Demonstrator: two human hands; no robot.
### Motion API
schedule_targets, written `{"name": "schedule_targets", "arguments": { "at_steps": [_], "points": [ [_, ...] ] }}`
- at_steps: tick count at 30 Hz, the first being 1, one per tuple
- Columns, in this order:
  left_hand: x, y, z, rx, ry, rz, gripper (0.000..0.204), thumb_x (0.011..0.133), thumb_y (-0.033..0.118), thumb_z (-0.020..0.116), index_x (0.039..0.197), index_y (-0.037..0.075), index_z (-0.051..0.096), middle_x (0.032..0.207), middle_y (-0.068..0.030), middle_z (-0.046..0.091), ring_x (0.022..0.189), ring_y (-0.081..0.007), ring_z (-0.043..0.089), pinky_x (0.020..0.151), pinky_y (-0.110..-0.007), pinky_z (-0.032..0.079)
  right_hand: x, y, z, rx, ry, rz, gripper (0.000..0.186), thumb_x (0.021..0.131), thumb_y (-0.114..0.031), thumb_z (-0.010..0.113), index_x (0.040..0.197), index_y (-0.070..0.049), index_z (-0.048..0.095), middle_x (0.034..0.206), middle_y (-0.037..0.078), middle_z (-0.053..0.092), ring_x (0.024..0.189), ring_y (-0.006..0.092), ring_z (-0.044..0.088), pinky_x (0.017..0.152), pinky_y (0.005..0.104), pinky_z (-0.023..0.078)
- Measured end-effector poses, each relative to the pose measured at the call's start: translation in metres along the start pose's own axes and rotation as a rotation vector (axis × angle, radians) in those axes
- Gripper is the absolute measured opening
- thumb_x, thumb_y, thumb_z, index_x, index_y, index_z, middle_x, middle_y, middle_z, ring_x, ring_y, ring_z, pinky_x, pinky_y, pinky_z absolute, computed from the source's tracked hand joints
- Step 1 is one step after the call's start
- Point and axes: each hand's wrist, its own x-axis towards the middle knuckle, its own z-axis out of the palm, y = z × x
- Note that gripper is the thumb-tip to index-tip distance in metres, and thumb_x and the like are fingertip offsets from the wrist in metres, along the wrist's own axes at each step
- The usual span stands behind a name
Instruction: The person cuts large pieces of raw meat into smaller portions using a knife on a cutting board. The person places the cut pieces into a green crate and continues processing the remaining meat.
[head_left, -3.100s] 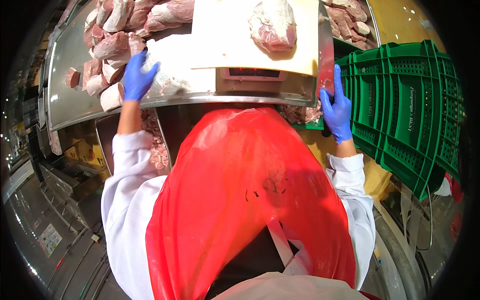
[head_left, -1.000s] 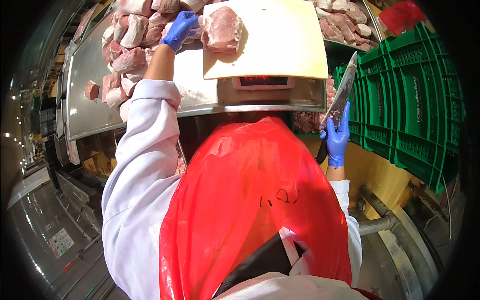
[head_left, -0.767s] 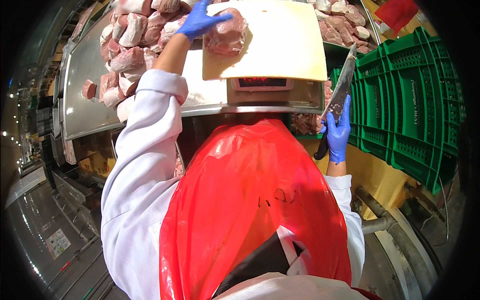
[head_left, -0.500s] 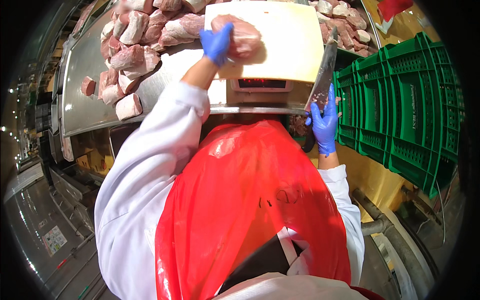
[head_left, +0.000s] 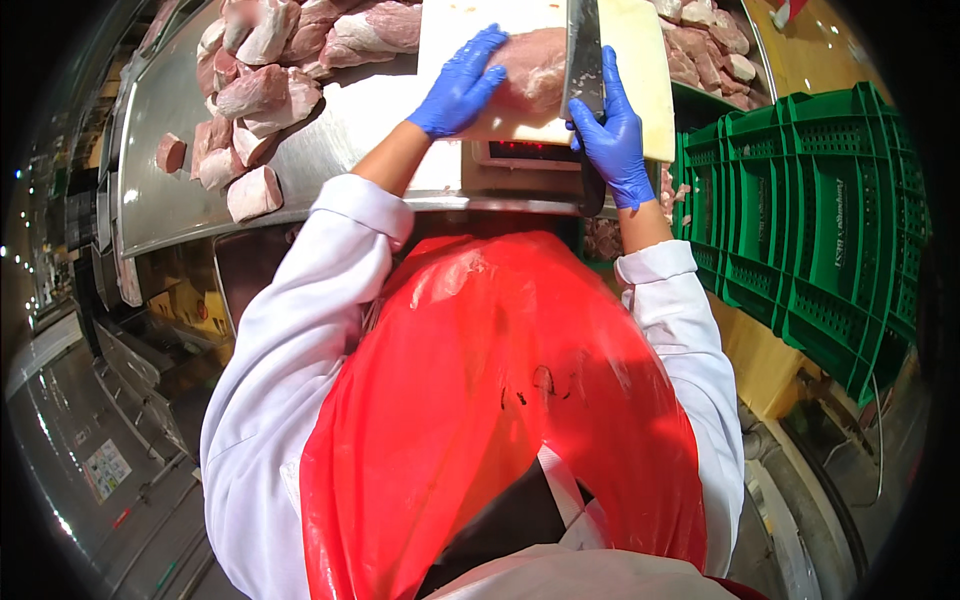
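A large piece of raw pink meat point(head_left: 532, 75) lies on the cream-white cutting board point(head_left: 635, 90). My left hand point(head_left: 458, 90), in a blue glove, is at the meat's left end with its fingers stretched out; thumb and fingertips come up to the meat, holding nothing. In my blue-gloved right hand point(head_left: 613, 150) is a broad knife point(head_left: 584, 65), gripped by its dark handle. Its blade stands over the meat's right end, pointing away from me; whether the edge touches the meat I cannot tell.
Several meat chunks point(head_left: 258, 92) are heaped on the steel table point(head_left: 150, 215) at the left. More meat pieces point(head_left: 700, 50) lie beyond the board on the right. A lit digital display point(head_left: 530, 152) sits under the board's near edge. Green crates point(head_left: 800, 220) stand at the right.
The knife in my right hand has moved up and left, from beside the board to over the meat. My left hand has gone from gripping the meat to lying stretched out beside it.
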Motion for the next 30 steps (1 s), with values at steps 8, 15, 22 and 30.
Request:
{"name": "schedule_targets", "arguments": {
  "at_steps": [8,15,22,30],
  "points": [
    [0.008,-0.046,-0.083,-0.07,0.332,0.027,0.057,0.101,0.035,0.057,0.144,-0.001,0.045,0.144,-0.0207,0.048,0.132,-0.0343,0.047,0.112,-0.042,0.037,-0.006,-0.003,0.077,-0.311,0.26,-0.109,0.076,0.093,-0.01,0.065,0.16,-0.016,0.03,0.073,0.01,0.071,0.061,0.0123,0.067,0.058,0.0311,0.056],
    [0.018,-0.068,-0.124,-0.148,0.325,0.067,0.045,0.106,0.027,0.048,0.141,-0.002,0.047,0.135,-0.0148,0.055,0.121,-0.0248,0.054,0.105,-0.036,0.042,-0.057,0.011,0.133,-0.265,0.319,-0.025,0.072,0.093,-0.008,0.06,0.158,-0.008,0.031,0.061,0.018,0.057,0.053,0.0314,0.063,0.056,0.0411,0.05],
    [0.042,-0.056,-0.11,-0.289,0.404,0.12,0.027,0.098,0.001,0.058,0.125,0.001,0.053,0.105,-0.0035,0.055,0.097,-0.0134,0.053,0.088,-0.03,0.046,-0.188,0.003,0.15,-0.522,0.048,0.247,0.068,0.094,-0.006,0.061,0.157,-0.009,0.036,0.066,0.019,0.061,0.054,0.0319,0.063,0.055,0.0425,0.051],
    [-0.001,-0.006,-0.042,0.042,0.095,0.326,0.043,0.074,0.028,0.08,0.103,0.004,0.061,0.093,-0.0137,0.061,0.082,-0.0322,0.061,0.074,-0.043,0.051,-0.135,-0.035,0.128,-0.193,0.516,0.271,0.078,0.092,0.004,0.062,0.161,-0.011,0.027,0.08,0.005,0.067,0.058,0.0085,0.057,0.052,0.0268,0.05]
  ]
}}
